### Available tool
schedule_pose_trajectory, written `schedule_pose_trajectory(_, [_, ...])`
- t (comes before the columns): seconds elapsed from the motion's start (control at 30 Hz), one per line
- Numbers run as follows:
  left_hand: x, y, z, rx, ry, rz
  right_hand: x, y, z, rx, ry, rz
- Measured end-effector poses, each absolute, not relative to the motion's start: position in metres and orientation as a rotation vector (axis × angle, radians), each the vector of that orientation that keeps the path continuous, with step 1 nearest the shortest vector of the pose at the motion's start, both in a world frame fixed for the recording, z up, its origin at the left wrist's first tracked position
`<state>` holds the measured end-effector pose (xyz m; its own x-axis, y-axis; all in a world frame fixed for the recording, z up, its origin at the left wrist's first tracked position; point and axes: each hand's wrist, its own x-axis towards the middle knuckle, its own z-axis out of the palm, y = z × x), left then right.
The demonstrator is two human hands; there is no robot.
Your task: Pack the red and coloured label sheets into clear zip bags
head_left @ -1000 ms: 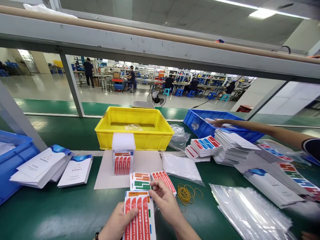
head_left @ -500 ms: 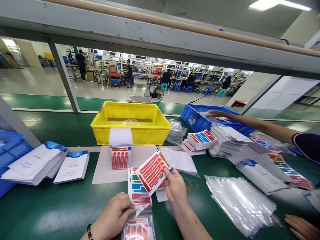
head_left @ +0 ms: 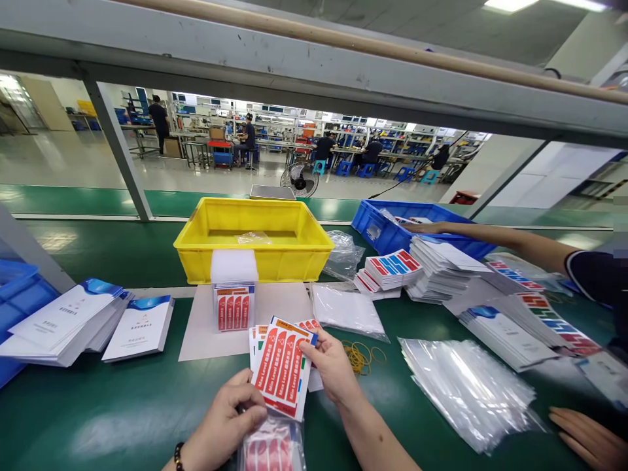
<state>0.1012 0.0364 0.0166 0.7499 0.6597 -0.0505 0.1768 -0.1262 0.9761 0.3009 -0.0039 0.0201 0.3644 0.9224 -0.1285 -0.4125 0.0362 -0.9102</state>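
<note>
My right hand (head_left: pixel 333 366) is closed on the upper right corner of a sticker sheet (head_left: pixel 280 366) with red "Max Level" and "Min Level" strips, which leans over the work area. My left hand (head_left: pixel 230 418) pinches the mouth of a clear plastic bag (head_left: pixel 272 448), its fingers beside the sheet's lower left edge. Red stickers show through the bag. Behind the held sheet, other sticker sheets (head_left: pixel 254 343) lie partly hidden. A clear holder (head_left: pixel 234 307) with red sticker sheets stands against the yellow bin (head_left: pixel 255 261).
White booklets (head_left: pixel 140 327) lie at the left beside a blue bin (head_left: pixel 24 294). Rubber bands (head_left: pixel 360 356), plastic bags (head_left: pixel 466 386) and sticker stacks (head_left: pixel 392 265) lie to the right. A co-worker's arm (head_left: pixel 500 235) reaches into another blue bin (head_left: pixel 363 222); their other hand (head_left: pixel 589 432) rests lower right.
The stickers moved from my left hand into a bag. My right hand picked up a sticker sheet, then turned it upright and brought it left over the bag's mouth.
</note>
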Motion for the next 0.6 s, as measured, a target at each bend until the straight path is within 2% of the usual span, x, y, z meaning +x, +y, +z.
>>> schedule_pose_trajectory(0.3, [0.105, 0.033, 0.009, 1.455, 0.716, 0.545, 0.284, -0.007, 0.016, -1.182, -0.770, 1.231])
schedule_pose_trajectory(0.47, [0.105, 0.034, 0.009, 1.421, 0.767, 0.671, 0.282, -0.013, 0.023, -1.353, -1.343, 1.159])
schedule_pose_trajectory(0.6, [0.106, 0.033, 0.010, 1.382, 0.795, 0.727, 0.284, -0.018, 0.025, -1.303, -1.589, 1.290])
